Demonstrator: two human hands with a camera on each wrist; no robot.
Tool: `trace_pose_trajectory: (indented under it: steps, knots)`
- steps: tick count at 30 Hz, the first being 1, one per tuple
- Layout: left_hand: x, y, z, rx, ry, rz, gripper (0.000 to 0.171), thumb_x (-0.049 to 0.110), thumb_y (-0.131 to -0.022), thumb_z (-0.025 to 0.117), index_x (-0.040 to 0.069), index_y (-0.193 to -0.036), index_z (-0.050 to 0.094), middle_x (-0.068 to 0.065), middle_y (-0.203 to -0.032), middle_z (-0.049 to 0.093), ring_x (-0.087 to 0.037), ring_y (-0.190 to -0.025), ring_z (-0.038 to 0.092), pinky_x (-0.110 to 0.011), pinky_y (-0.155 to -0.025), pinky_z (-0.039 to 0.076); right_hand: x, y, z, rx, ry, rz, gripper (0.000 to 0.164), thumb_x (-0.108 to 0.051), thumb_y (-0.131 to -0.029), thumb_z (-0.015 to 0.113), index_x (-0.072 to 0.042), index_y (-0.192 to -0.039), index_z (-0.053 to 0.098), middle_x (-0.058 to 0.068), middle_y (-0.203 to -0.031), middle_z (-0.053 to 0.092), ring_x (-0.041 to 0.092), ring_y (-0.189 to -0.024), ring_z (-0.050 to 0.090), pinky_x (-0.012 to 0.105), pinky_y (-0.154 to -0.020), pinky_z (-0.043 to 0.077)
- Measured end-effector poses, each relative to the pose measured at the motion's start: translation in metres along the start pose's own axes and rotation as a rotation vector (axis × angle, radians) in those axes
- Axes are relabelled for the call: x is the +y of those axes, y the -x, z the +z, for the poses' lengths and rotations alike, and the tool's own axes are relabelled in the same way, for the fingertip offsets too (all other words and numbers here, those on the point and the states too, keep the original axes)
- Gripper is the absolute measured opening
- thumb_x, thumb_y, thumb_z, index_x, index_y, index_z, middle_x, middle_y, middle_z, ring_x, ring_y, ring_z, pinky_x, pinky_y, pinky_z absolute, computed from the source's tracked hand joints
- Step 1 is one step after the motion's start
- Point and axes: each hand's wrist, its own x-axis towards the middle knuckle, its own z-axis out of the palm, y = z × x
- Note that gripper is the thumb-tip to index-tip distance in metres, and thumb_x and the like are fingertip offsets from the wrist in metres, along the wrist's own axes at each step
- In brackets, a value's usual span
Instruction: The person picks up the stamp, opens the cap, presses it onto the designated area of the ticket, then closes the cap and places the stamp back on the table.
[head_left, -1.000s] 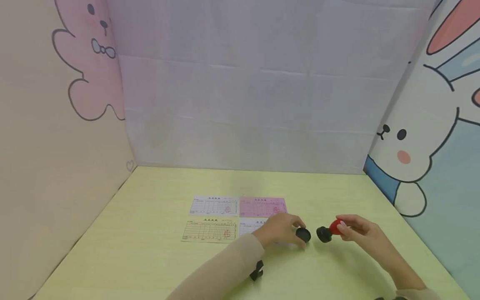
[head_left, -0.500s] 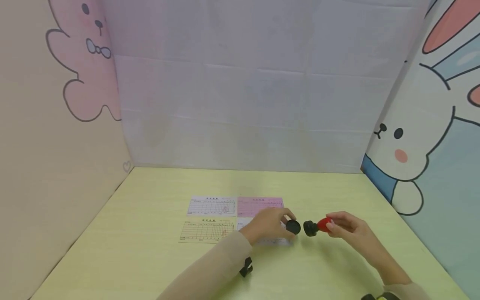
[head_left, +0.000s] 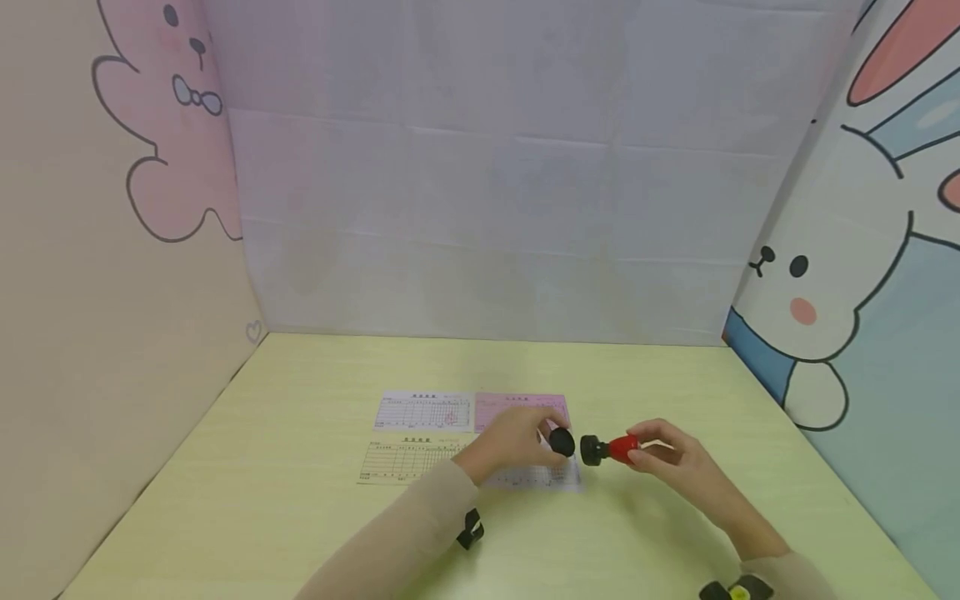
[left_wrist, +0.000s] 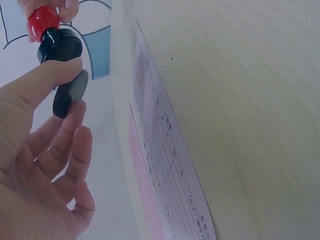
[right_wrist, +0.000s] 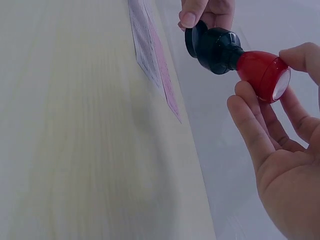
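Observation:
My left hand (head_left: pixel 513 442) pinches a round black cap (head_left: pixel 562 442) between thumb and fingers, above the printed slips. My right hand (head_left: pixel 681 458) holds a stamp (head_left: pixel 622 448) by its red handle, lying nearly level with its black round head pointing left at the cap. A small gap parts the two in the head view. In the left wrist view the cap (left_wrist: pixel 70 95) is tilted just below the stamp's black head (left_wrist: pixel 62 46). The right wrist view has fingertips around the red handle (right_wrist: pixel 260 72), and the cap (right_wrist: pixel 192 40) overlaps the stamp's head there.
Several printed form slips lie in a two-by-two block on the pale yellow table (head_left: pixel 225 500): a white slip (head_left: pixel 423 411), a pink slip (head_left: pixel 502 404), a yellow slip (head_left: pixel 401 458) and a partly covered white slip (head_left: pixel 540 477). Walls with cartoon animals border the table.
Both hands have moved left and slightly up, carrying the cap and the stamp. The gap between these has narrowed, the stamp has levelled, and the cap has turned toward its head.

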Motion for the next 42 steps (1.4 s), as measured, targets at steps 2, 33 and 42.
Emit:
trace_pose_trajectory:
  steps: [2,33,42]
  knots:
    - [-0.002,0.002,-0.002,0.003,-0.003,0.013,0.044,0.03,-0.078,0.087,0.023,-0.117,0.07,0.011,-0.089,0.066,-0.004,-0.075,0.057,-0.022,-0.069,0.048,0.0,-0.003,0.003,-0.009,0.007,0.005,0.038,-0.015,-0.098,0.067,0.003,-0.128,0.053,0.022,-0.124,0.057,0.018,-0.102,0.068,0.023,-0.087,0.053]
    - [-0.003,0.024,-0.021,0.076,0.004,0.022,0.047,0.027,-0.076,0.09,0.021,-0.119,0.072,0.014,-0.086,0.064,-0.005,-0.078,0.057,-0.023,-0.07,0.049,0.008,-0.027,0.035,-0.099,-0.08,-0.051,0.037,-0.014,-0.097,0.067,0.003,-0.128,0.053,0.025,-0.129,0.054,0.019,-0.108,0.067,0.024,-0.091,0.052]
    - [-0.004,0.031,-0.026,0.096,-0.114,0.035,0.047,0.036,-0.078,0.088,0.025,-0.12,0.073,0.01,-0.11,0.071,-0.013,-0.094,0.063,-0.026,-0.078,0.051,0.006,-0.029,0.037,-0.116,-0.102,-0.041,0.037,-0.015,-0.098,0.066,0.002,-0.129,0.053,0.024,-0.13,0.054,0.019,-0.11,0.067,0.024,-0.093,0.051]
